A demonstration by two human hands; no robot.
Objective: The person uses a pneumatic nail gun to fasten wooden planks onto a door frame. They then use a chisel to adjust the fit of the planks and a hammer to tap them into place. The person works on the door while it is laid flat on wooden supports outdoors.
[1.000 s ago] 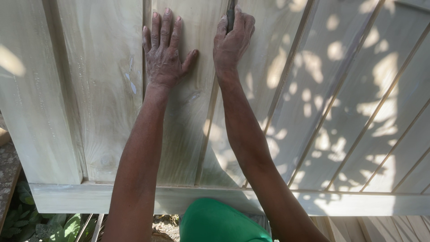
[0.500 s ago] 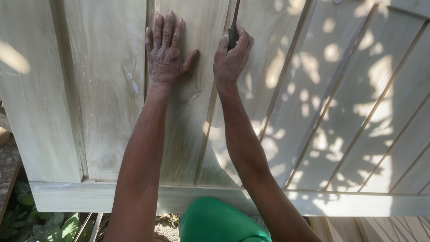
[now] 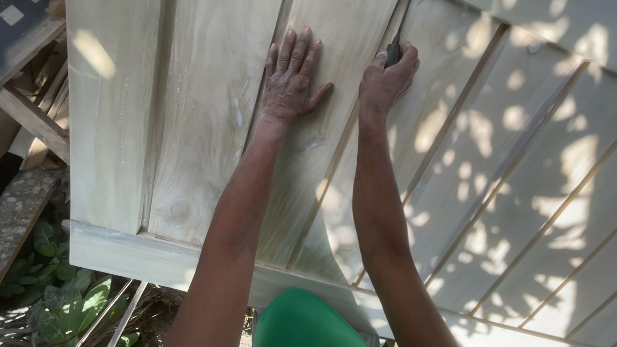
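Head view of a person's two bare forearms reaching up the frame over a large pale panel of unpainted wooden boards (image 3: 193, 128). The boards are long, flat and smooth, with faint wavy grain and one small knot near the lower edge; they run lengthwise from the bottom of the frame toward the top, fanning slightly, and are parted by narrow raised battens. A pale wooden crosspiece (image 3: 122, 254) bounds the boards along their lower ends. Dappled sunlight mottles the right half.

The left hand (image 3: 290, 80) lies open, palm flat on a board, fingers spread and pointing up the frame, thumb out toward the right. The right hand (image 3: 385, 80) is closed in a fist around a slim dark-handled tool (image 3: 395, 42). The tool sits just right of the left hand, over the seam between two boards; its long axis follows that seam, rising and leaning slightly right. Its thin shaft is cut off by the top edge, so the working end is not visible, and the kind of tool cannot be told. The handle is mostly hidden inside the fist.

At lower centre a rounded green cloth shape (image 3: 308, 321) is cropped by the frame. At left, weathered grey timber pieces (image 3: 29, 122) and green leafy plants (image 3: 58, 295) lie beyond the panel.
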